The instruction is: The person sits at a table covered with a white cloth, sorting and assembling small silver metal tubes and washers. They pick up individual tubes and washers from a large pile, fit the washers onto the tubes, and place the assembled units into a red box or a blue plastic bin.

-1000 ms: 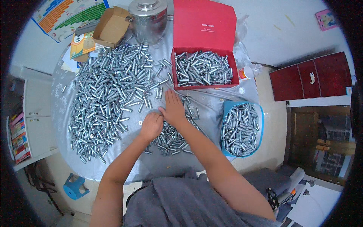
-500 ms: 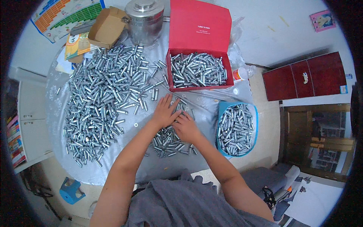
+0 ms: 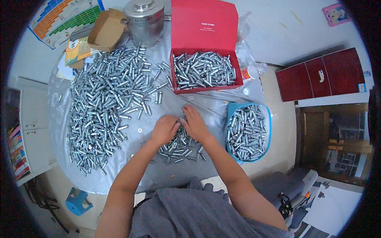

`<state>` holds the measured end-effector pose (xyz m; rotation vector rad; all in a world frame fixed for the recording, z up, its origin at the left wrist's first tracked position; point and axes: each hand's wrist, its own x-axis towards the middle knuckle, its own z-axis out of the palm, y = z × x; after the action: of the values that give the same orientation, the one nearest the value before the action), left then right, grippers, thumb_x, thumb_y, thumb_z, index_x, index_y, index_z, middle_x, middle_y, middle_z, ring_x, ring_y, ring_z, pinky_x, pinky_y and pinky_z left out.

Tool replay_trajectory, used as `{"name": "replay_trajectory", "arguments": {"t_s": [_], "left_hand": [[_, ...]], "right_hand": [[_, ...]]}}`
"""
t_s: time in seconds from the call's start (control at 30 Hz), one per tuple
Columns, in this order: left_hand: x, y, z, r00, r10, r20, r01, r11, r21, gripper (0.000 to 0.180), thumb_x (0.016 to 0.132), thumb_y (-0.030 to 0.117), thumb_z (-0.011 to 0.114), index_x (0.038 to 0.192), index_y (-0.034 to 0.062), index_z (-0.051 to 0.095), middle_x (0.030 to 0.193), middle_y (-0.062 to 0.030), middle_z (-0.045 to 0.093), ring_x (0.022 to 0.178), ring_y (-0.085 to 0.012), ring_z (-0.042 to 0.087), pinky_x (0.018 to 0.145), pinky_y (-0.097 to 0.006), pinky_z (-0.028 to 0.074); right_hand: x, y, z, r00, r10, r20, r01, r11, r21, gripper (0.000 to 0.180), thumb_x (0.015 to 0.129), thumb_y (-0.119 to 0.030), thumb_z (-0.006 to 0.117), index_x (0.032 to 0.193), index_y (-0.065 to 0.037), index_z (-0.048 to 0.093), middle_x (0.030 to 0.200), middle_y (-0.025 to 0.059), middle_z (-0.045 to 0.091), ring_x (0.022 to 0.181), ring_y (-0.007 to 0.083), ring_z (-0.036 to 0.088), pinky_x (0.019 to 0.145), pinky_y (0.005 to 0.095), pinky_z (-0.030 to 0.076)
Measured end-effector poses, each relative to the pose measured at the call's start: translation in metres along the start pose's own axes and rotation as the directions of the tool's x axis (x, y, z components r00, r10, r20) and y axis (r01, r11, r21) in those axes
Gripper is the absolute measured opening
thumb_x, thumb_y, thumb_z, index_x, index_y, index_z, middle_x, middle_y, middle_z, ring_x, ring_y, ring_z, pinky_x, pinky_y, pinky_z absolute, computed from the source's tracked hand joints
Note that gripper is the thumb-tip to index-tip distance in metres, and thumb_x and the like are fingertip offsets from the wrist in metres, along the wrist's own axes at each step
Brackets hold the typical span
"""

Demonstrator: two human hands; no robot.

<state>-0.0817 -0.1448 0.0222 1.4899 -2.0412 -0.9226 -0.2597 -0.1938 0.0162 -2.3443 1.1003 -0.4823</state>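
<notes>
Silver metal sleeves (image 3: 180, 147) lie in a small heap near the table's (image 3: 216, 105) front edge, both hands on top. Left hand (image 3: 164, 129) curls loosely over them; right hand (image 3: 194, 123) lies flat, fingers spread, gripping nothing. A careless sweep could roll pieces off the front edge or into the blue basket (image 3: 248, 133).

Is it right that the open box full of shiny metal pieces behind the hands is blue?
Not quite. The head view shows the open box full of metal pieces behind the hands is red. The blue thing is the basket by the right hand.
</notes>
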Motion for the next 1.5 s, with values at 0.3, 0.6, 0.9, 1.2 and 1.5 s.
{"name": "replay_trajectory", "arguments": {"t_s": [0.3, 0.6, 0.9, 1.2, 1.5], "left_hand": [[0.055, -0.004, 0.016, 0.962, 0.139, -0.236, -0.144, 0.99, -0.006, 0.042, 0.084, 0.026, 0.053, 0.113, -0.0026, 0.049, 0.12, -0.0217, 0.049, 0.11, -0.0385, 0.047, 0.096, -0.044, 0.035], [0.002, 0.005, 0.004, 0.962, 0.261, -0.074, -0.258, 0.965, 0.056, 0.045, 0.08, 0.031, 0.058, 0.115, 0.0039, 0.053, 0.115, -0.014, 0.053, 0.109, -0.0319, 0.049, 0.095, -0.042, 0.036], [-0.051, -0.004, 0.001, 0.977, 0.142, -0.161, -0.109, 0.975, 0.193, 0.035, 0.074, 0.022, 0.063, 0.104, 0.0055, 0.056, 0.107, -0.0095, 0.055, 0.1, -0.0276, 0.052, 0.091, -0.04, 0.038], [-0.101, -0.009, -0.002, 0.97, 0.035, -0.239, 0.018, 0.977, 0.213, 0.034, 0.08, 0.018, 0.06, 0.113, 0.0073, 0.056, 0.116, -0.0084, 0.055, 0.114, -0.0277, 0.047, 0.1, -0.044, 0.032], [-0.089, -0.025, -0.001, 0.917, 0.043, -0.397, 0.034, 0.982, 0.186, 0.036, 0.083, 0.017, 0.054, 0.117, 0.0063, 0.054, 0.121, -0.0109, 0.053, 0.12, -0.0324, 0.042, 0.105, -0.048, 0.024]], "right_hand": [[-0.016, -0.004, -0.002, 0.994, 0.039, 0.105, -0.056, 0.985, 0.163, 0.045, 0.082, -0.02, 0.054, 0.119, 0.004, 0.045, 0.12, 0.0247, 0.047, 0.113, 0.0407, 0.043, 0.099, 0.0461, 0.032], [-0.003, 0.009, -0.017, 0.959, 0.085, -0.272, -0.041, 0.986, 0.163, 0.024, 0.079, -0.009, 0.053, 0.1, -0.002, 0.06, 0.102, 0.0171, 0.06, 0.099, 0.0348, 0.054, 0.087, 0.0422, 0.043], [0.034, 0.053, 0.01, 0.951, 0.048, -0.306, -0.075, 0.994, -0.076, 0.029, 0.081, -0.011, 0.055, 0.108, 0.0, 0.058, 0.11, 0.0175, 0.058, 0.102, 0.0344, 0.054, 0.089, 0.0401, 0.042], [-0.01, 0.008, -0.005, 0.997, 0.011, -0.07, -0.017, 0.997, -0.081, 0.035, 0.083, -0.018, 0.053, 0.114, -0.001, 0.054, 0.121, 0.0149, 0.052, 0.116, 0.0302, 0.046, 0.1, 0.0452, 0.031], [-0.033, -0.008, 0.023, 0.961, 0.004, -0.276, 0.0, 1.0, 0.017, 0.034, 0.085, -0.015, 0.053, 0.116, -0.002, 0.052, 0.121, 0.0163, 0.051, 0.119, 0.033, 0.042, 0.102, 0.0458, 0.028]]}}
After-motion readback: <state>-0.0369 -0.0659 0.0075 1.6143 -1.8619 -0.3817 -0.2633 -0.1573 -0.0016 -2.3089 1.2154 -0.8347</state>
